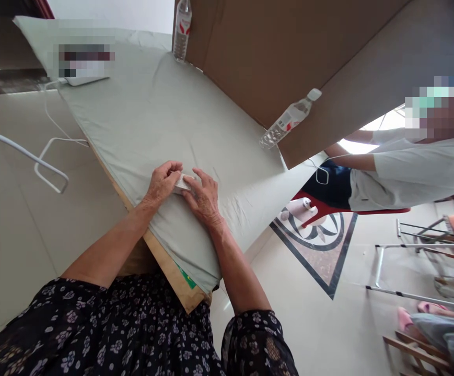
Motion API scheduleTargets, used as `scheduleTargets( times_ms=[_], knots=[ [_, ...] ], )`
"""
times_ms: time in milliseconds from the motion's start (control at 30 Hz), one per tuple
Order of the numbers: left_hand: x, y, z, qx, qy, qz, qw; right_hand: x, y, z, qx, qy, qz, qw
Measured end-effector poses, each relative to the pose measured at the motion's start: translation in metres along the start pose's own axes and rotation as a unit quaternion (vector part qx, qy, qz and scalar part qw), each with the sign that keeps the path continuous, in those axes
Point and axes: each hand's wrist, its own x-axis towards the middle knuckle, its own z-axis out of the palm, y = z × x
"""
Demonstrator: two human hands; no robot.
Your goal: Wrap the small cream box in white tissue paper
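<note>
Between my two hands, on the pale cloth of the table (132,125), is a small whitish block-shaped object (182,184) whose kind I cannot make out. My left hand (164,183) grips its left end, fingers curled over the top. My right hand (203,194) holds the other end between thumb and index finger, with the remaining fingers bent and slightly raised. Fingers cover part of the block. Both wrists rest close to the table's near edge.
A large cardboard panel (266,57) stands across the table, with a plastic bottle (289,120) leaning at its near end and another bottle (182,31) farther off. A white device with a cable (88,78) lies far left. A seated person (418,167) is at right.
</note>
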Motion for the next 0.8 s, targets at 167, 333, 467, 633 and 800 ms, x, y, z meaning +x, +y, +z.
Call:
scheduleTargets(
  times_ms=[167, 333, 467, 633, 800],
  knots=[
    [0.001, -0.002, 0.000, 0.010, -0.003, 0.004, 1.000, 0.000, 0.001, 0.002, 0.008, 0.011, -0.003, 1.000],
    [0.002, -0.005, -0.001, 0.098, 0.036, 0.043, 0.994, 0.000, 0.012, 0.008, 0.057, 0.033, 0.025, 0.997],
    [0.003, -0.005, -0.002, 0.174, 0.040, 0.079, 0.981, 0.003, 0.019, 0.012, 0.087, 0.014, 0.043, 0.995],
    [0.001, -0.005, -0.001, 0.116, 0.007, 0.070, 0.991, 0.001, 0.018, 0.013, 0.092, 0.025, 0.048, 0.994],
    [0.003, -0.007, 0.001, 0.004, -0.019, 0.040, 0.999, -0.001, 0.016, 0.012, 0.140, 0.079, 0.032, 0.987]
  ],
)
